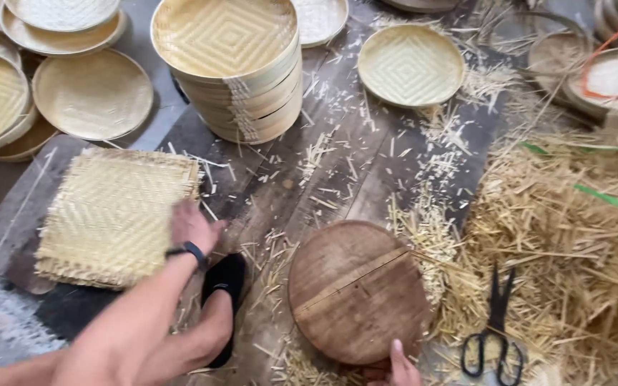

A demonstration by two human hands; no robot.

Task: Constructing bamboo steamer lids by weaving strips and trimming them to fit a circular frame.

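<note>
At nine o'clock lies the square pale woven bamboo mat (112,214), and our left hand (193,227), a dark band at its wrist, rests on the mat's right edge, though we cannot tell whether it grips. At twelve o'clock stands a stack of round woven bamboo trays (232,68). At six o'clock our right hand (398,366) touches the lower rim of the round brown wooden board (355,289), its grasp unclear, with black scissors (496,325) at five o'clock on straw-coloured bamboo trimmings (574,236).

Below the round wooden board (355,289), the right hand (397,368) is cut off by the bottom edge, only a few fingers showing. The left hand (193,227), left of the board, is motion-blurred, its fingertips indistinct against the woven mat (112,214).
</note>
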